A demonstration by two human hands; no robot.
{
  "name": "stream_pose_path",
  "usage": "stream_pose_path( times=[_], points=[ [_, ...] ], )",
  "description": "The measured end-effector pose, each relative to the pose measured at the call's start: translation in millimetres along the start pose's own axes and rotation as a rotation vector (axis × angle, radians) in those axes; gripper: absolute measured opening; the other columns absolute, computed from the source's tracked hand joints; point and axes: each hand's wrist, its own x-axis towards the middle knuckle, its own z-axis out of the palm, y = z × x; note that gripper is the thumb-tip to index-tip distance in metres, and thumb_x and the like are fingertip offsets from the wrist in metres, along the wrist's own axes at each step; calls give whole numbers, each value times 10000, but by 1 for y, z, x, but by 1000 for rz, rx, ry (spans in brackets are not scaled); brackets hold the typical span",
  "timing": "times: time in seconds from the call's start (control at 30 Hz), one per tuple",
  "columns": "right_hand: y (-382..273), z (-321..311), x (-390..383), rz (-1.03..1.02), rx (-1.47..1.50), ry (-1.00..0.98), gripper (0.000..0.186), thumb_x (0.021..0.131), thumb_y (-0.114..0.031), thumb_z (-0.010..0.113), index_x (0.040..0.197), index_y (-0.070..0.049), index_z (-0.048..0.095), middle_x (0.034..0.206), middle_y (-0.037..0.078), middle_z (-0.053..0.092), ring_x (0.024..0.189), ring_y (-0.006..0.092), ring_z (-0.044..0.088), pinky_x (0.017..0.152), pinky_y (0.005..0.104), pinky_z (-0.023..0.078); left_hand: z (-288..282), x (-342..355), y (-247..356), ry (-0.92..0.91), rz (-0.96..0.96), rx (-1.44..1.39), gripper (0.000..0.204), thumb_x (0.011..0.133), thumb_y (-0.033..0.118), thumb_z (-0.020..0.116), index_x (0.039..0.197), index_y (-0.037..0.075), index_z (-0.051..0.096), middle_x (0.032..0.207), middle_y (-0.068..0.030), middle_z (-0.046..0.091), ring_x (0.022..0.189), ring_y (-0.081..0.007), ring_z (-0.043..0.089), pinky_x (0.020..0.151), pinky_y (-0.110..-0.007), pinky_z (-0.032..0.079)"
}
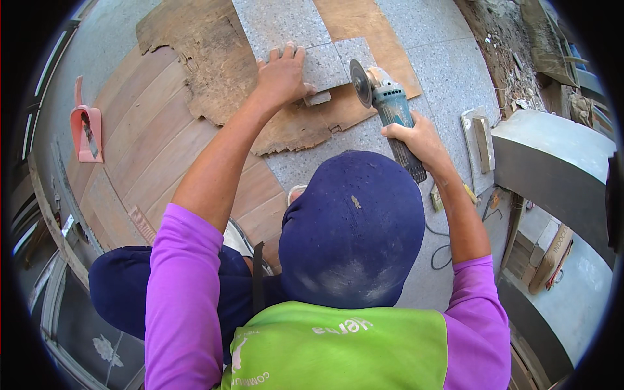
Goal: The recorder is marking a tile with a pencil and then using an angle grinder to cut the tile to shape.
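The right grip (419,138) clasped an angle grinder (395,112) beside the speckled tile (324,68) beneath the spread-fingered left grip (281,77); tile slippage could have bound the cutting disc (359,83), causing kickback.

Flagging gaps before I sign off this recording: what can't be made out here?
In the head view:
- Palm of the left hand: turned down over the speckled tile.
- Far side of the angle grinder's grip: covered by the right hand.
- Most of the foot: behind the dark blue knee.
- Clutter at far left: cut off by the dark fisheye rim.
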Motion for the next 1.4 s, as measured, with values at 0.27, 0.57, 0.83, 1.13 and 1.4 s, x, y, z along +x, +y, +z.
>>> stream_pose_path(
  times=[0.27, 0.57, 0.83, 1.13, 1.4],
  points=[
    [13, 2, 1, 9, -9, 4, 556, 731, -391, 819, 1063, 33, 682, 803, 115, 678, 652, 184, 636, 586, 321, 491, -2, -1, 1, -39, -18, 13, 1045, 786, 550, 869, 1619, 122, 406, 1674, -143, 391, 1487, -411, 422, 1164, -620, 425],
    [15, 0, 2, 36, -20, 0, 593, 699, -410, 827, 1052, 46, 686, 804, 132, 675, 662, 210, 640, 566, 333, 483, -1, 0, 2, -10, -12, -14, 1011, 779, 515, 875, 1601, 117, 441, 1664, -138, 409, 1488, -414, 419, 1162, -606, 429],
    [7, 4, -3, 50, -33, -3, 580, 706, -393, 830, 1052, 48, 681, 791, 129, 672, 631, 205, 636, 537, 327, 476, 4, 1, -1, -3, -15, -24, 1014, 778, 526, 880, 1598, 127, 437, 1652, -130, 420, 1480, -410, 428, 1169, -636, 412],
    [14, 5, 1, 41, -18, -13, 563, 713, -387, 827, 1049, 41, 681, 779, 122, 667, 624, 201, 628, 530, 333, 466, -1, 0, 1, -27, -23, 4, 1032, 787, 537, 868, 1621, 124, 421, 1673, -142, 400, 1498, -421, 409, 1175, -602, 422],
    [15, 7, 0, 8, -40, -1, 533, 732, -388, 802, 1030, 39, 689, 777, 128, 682, 576, 182, 642, 521, 314, 489, 0, 0, 1, -35, -27, 19, 1030, 793, 548, 864, 1621, 127, 420, 1672, -139, 401, 1502, -412, 406, 1174, -601, 426]
  ],
)
